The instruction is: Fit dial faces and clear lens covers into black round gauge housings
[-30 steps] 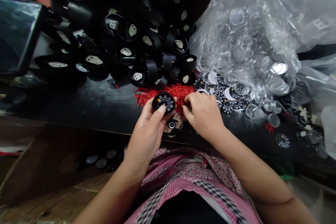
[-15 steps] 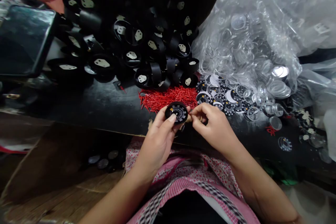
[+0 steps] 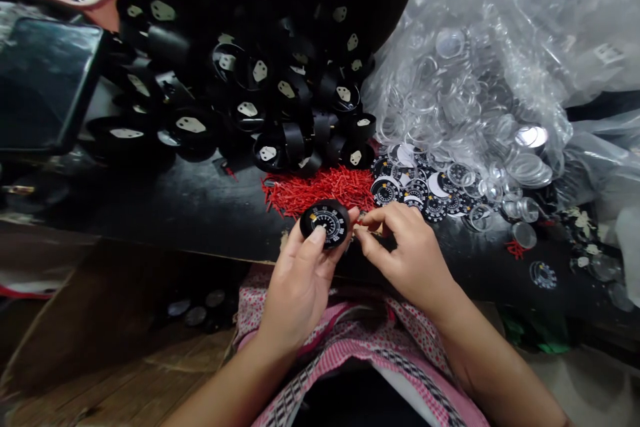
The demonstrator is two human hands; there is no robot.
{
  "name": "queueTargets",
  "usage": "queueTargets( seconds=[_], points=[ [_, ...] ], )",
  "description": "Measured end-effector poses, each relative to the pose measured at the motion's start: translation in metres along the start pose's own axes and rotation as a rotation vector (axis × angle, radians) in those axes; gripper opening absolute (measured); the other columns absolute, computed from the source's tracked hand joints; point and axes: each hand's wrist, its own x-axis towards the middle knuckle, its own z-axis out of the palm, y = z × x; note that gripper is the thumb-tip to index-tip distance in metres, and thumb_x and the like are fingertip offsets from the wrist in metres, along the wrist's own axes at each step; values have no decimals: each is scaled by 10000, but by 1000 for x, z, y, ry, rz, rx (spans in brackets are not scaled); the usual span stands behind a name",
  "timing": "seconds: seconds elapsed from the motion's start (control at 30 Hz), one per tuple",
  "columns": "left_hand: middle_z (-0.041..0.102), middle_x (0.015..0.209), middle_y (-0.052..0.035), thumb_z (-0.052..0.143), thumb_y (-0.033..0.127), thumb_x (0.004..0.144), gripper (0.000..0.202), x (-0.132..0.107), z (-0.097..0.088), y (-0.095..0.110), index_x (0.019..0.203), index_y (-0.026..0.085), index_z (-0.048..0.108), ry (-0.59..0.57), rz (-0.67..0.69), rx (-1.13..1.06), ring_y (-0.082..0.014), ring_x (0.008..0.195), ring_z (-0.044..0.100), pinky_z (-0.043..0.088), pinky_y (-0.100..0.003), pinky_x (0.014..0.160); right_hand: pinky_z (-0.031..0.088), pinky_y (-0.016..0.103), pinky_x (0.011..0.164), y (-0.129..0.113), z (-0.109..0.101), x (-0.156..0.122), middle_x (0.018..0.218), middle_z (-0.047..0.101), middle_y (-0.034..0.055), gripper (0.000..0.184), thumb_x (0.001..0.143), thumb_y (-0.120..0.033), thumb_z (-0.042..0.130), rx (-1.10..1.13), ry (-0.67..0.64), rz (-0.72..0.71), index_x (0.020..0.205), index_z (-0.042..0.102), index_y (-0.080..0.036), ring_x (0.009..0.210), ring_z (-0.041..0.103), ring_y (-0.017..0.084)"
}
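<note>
My left hand [image 3: 297, 273] holds a round black gauge housing [image 3: 345, 217], its thumb resting on the printed dial [image 3: 330, 217]. White numbers and an orange mark show on that dial, which faces up toward me. Just right of it, my right hand [image 3: 400, 240] is closed in a pinch. A bit of red shows at its fingertips, seemingly a small red pointer [image 3: 359, 221], mostly hidden by the fingers. Behind both hands lies a heap of red pointers [image 3: 320, 188]. Loose dial faces [image 3: 414, 190] are spread beyond my right hand.
Several black housings [image 3: 250, 117] are piled at the back. Clear round lenses [image 3: 450, 100] spill from a plastic bag [image 3: 520, 27] at right. A dark rectangular tray-like object [image 3: 47, 83] stands at left, and a pink bin [image 3: 107, 3] behind it. The black table's front edge runs below my hands.
The gauge housing has shifted slightly left and toward me in my left hand, its dial tipped more into view. My right hand has moved a little left with it, still pinching.
</note>
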Motion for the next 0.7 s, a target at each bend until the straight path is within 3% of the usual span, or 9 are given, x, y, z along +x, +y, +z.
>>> queueTargets(
  seconds=[0.1,0.23,0.4,0.53,0.7],
  points=[
    [736,1160,-50,573,311,941,209,1,-2,1,1119,253,667,-11,-12,33,-229,1232,605,462,-383,1089,377,337,751,-2,-3,0,777,619,7,112,919,-203,580,-1,-8,14,808,585,-193,759,541,163],
    [715,1188,-29,582,302,936,380,5,-3,1,1312,335,534,15,37,96,-201,1156,650,484,-378,1054,409,333,775,-6,-11,0,843,635,3,90,944,-231,569,183,-55,43,868,615,-216,779,560,153],
    [689,1187,-17,621,283,906,231,9,-1,-6,1137,275,634,-61,-29,246,-210,1139,630,484,-349,1022,407,330,758,-10,-11,1,856,607,15,90,947,-210,557,168,-82,48,884,622,-212,819,551,163],
    [668,1210,-1,616,299,916,268,6,-1,-7,1184,296,619,-101,10,353,-193,1182,594,421,-334,1080,387,327,737,-10,-11,1,817,582,3,102,941,-213,565,106,-90,72,849,610,-207,770,527,154],
    [672,1186,-7,624,289,908,257,4,1,0,1165,277,607,-102,56,475,-177,1101,629,472,-296,1000,382,323,722,-11,-15,0,818,619,5,127,940,-198,556,104,-110,112,820,598,-207,776,545,162]
  ],
)
